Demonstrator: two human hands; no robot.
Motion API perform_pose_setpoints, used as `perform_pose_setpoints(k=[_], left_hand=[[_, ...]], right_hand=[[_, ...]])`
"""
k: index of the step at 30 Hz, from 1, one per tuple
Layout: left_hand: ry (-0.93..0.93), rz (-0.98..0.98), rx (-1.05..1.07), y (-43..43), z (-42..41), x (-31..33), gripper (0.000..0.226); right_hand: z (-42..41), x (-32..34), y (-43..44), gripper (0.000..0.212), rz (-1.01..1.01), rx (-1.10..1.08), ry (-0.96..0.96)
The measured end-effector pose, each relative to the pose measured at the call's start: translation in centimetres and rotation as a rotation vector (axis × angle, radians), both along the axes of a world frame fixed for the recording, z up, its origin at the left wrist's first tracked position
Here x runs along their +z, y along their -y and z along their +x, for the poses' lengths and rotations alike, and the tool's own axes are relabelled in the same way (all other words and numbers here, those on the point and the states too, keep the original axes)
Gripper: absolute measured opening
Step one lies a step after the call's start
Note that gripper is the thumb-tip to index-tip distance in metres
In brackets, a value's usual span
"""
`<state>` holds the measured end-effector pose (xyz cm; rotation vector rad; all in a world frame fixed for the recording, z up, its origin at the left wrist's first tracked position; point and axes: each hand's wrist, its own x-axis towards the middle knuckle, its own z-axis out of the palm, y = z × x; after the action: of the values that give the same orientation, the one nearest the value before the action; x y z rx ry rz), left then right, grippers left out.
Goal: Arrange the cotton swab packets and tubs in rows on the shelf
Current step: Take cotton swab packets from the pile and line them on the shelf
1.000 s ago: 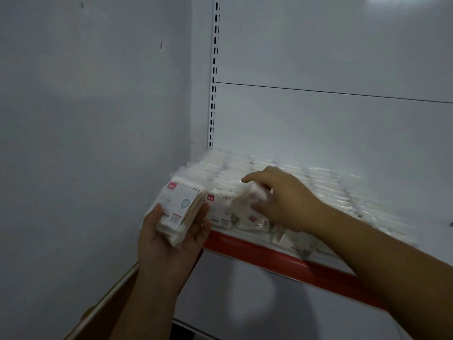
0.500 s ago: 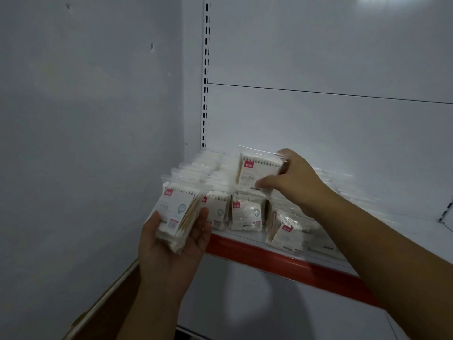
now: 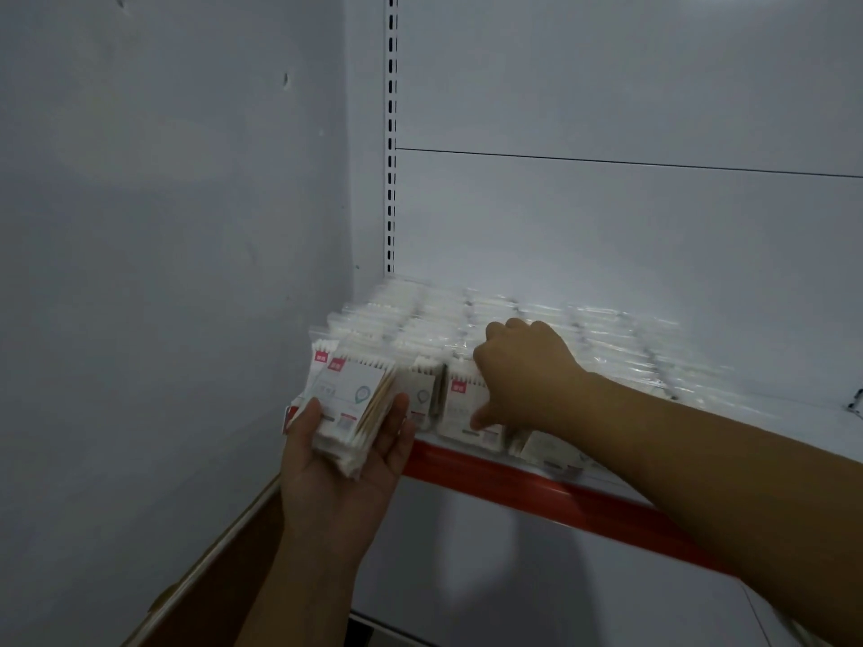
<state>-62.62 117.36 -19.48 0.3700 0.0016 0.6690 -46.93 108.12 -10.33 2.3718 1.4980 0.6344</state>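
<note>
Right now your left hand (image 3: 341,469) grips a stack of clear-wrapped cotton swab packets (image 3: 350,413), white-carded and red-tagged, just in front of the white metal shelf (image 3: 537,478) with its red front strip. Your right hand (image 3: 523,380) pinches an upright front packet (image 3: 460,406) on that shelf, thumb on its face, among rows of like packets (image 3: 467,319).

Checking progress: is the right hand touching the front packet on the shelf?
Touching. In the head view the right hand pinches the front packet, thumb on its face, fingers over its top.
</note>
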Motion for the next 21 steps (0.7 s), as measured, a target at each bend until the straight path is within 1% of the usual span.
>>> perform_pose_setpoints(k=[3, 5, 6, 7, 8, 9, 10, 11, 12, 13, 14, 15, 16, 18, 21], left_hand=[[0.006, 0.021, -0.012, 0.1, 0.2, 0.0, 0.052], [-0.001, 0.035, -0.024, 0.3, 0.4, 0.0, 0.045], [-0.004, 0.049, -0.031, 0.4, 0.4, -0.1, 0.042], [-0.006, 0.071, -0.038, 0.5, 0.4, -0.1, 0.040], [-0.007, 0.100, -0.048, 0.6, 0.4, 0.0, 0.039], [-0.008, 0.133, -0.064, 0.8, 0.4, 0.2, 0.041], [-0.013, 0.165, -0.084, 0.9, 0.5, 0.5, 0.050], [-0.031, 0.204, -0.112, 1.2, 0.8, 0.9, 0.061], [-0.057, 0.241, -0.133, 1.7, 1.1, 1.4, 0.070], [-0.083, 0.279, -0.151, 2.5, 1.7, 2.1, 0.076], [-0.099, 0.319, -0.162, 3.3, 2.3, 2.7, 0.081], [-0.113, 0.362, -0.164, 4.2, 3.1, 3.5, 0.082], [-0.126, 0.404, -0.156, 5.1, 3.8, 4.2, 0.080], [-0.167, 0.462, -0.127, 6.8, 5.0, 5.6, 0.075], [-0.196, 0.421, -0.110, 7.9, 6.1, 6.9, 0.042]], right_hand=[[-0.2, -0.4, -0.2, 0.058, 0.027, 0.012, 0.075], [-0.4, -0.4, 0.0, 0.061, 0.014, 0.004, 0.051], [-0.3, -0.1, 0.3, 0.061, 0.008, 0.023, 0.002], [-0.1, 0.4, 0.8, 0.059, 0.044, 0.073, -0.092], [-0.1, 1.3, 1.5, 0.053, 0.145, 0.133, -0.227], [-0.2, 2.5, 2.4, 0.045, 0.301, 0.194, -0.395], [-0.2, 3.5, 3.3, 0.036, 0.480, 0.252, -0.547], [-0.4, 4.4, 4.1, 0.033, 0.584, 0.270, -0.672], [-0.9, 5.1, 4.9, 0.037, 0.573, 0.249, -0.773], [-1.3, 5.4, 5.4, 0.047, 0.488, 0.197, -0.830], [-1.5, 5.4, 5.8, 0.054, 0.387, 0.145, -0.846], [-1.7, 5.4, 6.4, 0.053, 0.333, 0.116, -0.842], [-1.5, 5.5, 7.1, 0.046, 0.353, 0.114, -0.840], [-0.7, 6.4, 9.2, 0.031, 0.512, 0.127, -0.886], [1.2, 7.8, 13.5, 0.030, 0.732, 0.091, -0.911]])
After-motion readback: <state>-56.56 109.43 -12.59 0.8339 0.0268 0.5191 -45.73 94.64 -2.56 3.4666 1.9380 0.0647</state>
